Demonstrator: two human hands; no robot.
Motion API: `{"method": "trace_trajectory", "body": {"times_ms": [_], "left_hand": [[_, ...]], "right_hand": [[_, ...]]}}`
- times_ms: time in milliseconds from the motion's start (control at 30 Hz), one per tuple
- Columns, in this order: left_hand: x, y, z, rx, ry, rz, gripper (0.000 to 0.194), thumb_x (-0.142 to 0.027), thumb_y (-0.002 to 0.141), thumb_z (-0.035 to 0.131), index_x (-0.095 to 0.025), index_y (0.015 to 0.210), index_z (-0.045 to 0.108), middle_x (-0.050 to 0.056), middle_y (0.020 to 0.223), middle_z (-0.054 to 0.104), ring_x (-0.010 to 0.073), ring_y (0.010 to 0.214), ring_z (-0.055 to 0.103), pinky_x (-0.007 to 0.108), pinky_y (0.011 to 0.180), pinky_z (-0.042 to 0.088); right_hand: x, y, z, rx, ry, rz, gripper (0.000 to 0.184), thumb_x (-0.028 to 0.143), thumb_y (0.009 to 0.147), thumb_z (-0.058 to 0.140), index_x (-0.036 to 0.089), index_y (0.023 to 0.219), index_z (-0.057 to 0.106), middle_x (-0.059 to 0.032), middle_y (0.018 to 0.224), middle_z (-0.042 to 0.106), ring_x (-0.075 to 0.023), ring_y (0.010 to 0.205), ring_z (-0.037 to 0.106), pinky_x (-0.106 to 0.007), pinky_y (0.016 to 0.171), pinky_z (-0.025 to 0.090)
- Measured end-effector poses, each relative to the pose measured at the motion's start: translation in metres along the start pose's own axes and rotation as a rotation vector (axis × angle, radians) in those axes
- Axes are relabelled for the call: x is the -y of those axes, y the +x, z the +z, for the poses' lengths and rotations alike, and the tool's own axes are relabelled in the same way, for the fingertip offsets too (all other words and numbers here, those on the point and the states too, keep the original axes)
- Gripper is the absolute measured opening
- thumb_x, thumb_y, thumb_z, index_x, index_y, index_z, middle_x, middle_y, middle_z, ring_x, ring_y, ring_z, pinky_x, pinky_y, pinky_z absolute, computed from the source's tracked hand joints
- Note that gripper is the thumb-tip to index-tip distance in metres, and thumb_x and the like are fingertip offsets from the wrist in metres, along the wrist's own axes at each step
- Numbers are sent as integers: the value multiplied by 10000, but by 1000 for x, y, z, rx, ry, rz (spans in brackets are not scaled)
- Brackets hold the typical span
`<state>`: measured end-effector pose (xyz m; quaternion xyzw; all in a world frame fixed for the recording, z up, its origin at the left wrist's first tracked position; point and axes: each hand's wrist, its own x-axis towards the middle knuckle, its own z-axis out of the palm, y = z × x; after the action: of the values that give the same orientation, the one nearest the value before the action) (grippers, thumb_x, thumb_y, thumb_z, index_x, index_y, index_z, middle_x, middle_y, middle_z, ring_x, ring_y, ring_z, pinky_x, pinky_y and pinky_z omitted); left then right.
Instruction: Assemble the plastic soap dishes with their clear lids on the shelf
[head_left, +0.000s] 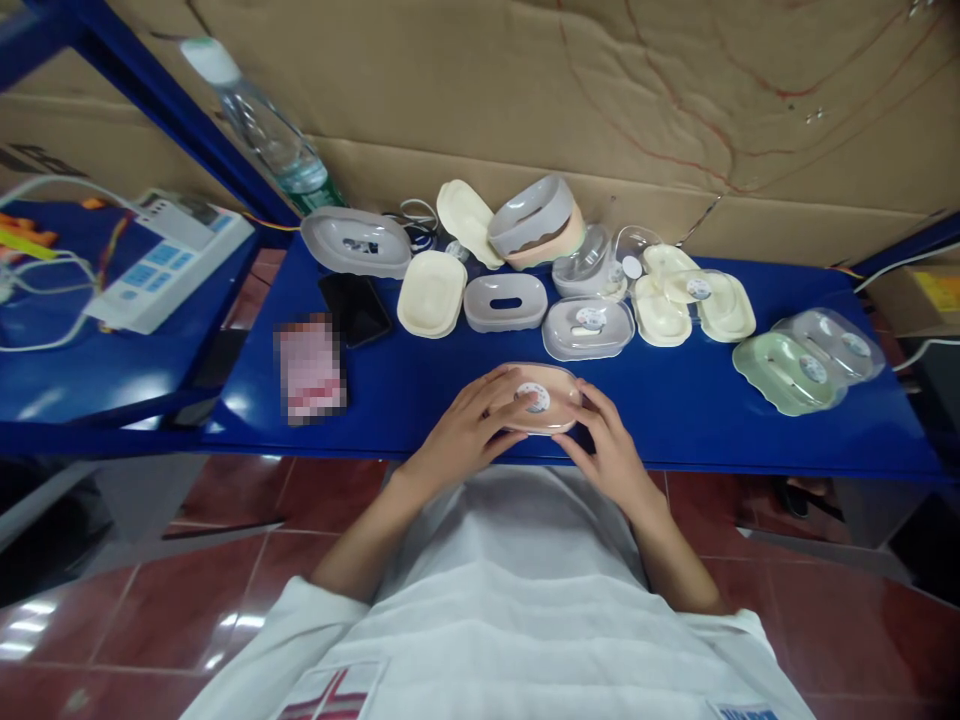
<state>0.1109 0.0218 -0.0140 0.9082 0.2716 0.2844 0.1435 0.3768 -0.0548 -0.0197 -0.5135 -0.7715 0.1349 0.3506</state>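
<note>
A pink soap box point(556, 386) with a clear lid and a round printed sticker lies at the front of the blue table. My left hand point(480, 420) grips its left side, one finger reaching across onto the sticker. On the opposite end, my right hand point(606, 437) has its fingers and thumb pressed against the rim. Just behind stand a lidded grey soap box point(589, 340) and a grey slotted tray point(506, 312). Cream inner trays point(431, 293) lie beside them, and more cream pieces point(664, 320) are to the right.
At the back are stacked grey and pink trays point(534, 215) and a large grey tray point(330, 240). A black phone point(358, 310) lies on the left, near a water bottle point(270, 130) and a power strip point(169, 265). Green soap boxes with clear lids point(787, 375) sit far right.
</note>
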Motion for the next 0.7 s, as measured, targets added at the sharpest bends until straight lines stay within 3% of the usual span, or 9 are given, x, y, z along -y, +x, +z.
{"method": "trace_trajectory", "body": {"times_ms": [233,500,567,700], "left_hand": [[-8,2,-1,-31,-65,72,621,-300,1033,735,-309,1605,492,147,1581,591,317,1560,488,541,1208,503],[-15,13,4,51,-23,157,516,-312,1044,707,-252,1540,575,193,1599,551,332,1516,519,531,1179,517],[-6,12,-2,37,43,116,543,-330,1048,699,-244,1566,560,209,1628,518,347,1520,514,541,1193,503],[21,10,-25,-11,211,-126,580,-359,1074,638,-270,1631,501,192,1669,491,373,1535,496,577,1221,455]], "right_hand": [[-4,-5,-7,38,-55,-26,563,477,998,769,340,1491,534,-137,1490,470,-369,1515,511,-603,1188,560],[-14,-35,-26,-40,-58,23,560,433,958,819,364,1468,599,-124,1432,463,-363,1414,562,-582,1134,598],[-22,-49,-39,-116,-125,80,532,425,957,815,350,1447,625,-130,1414,473,-365,1381,580,-590,1118,597],[-49,-81,-76,-311,-321,223,530,485,951,804,293,1424,662,-160,1442,488,-383,1346,599,-625,1113,567]]}}
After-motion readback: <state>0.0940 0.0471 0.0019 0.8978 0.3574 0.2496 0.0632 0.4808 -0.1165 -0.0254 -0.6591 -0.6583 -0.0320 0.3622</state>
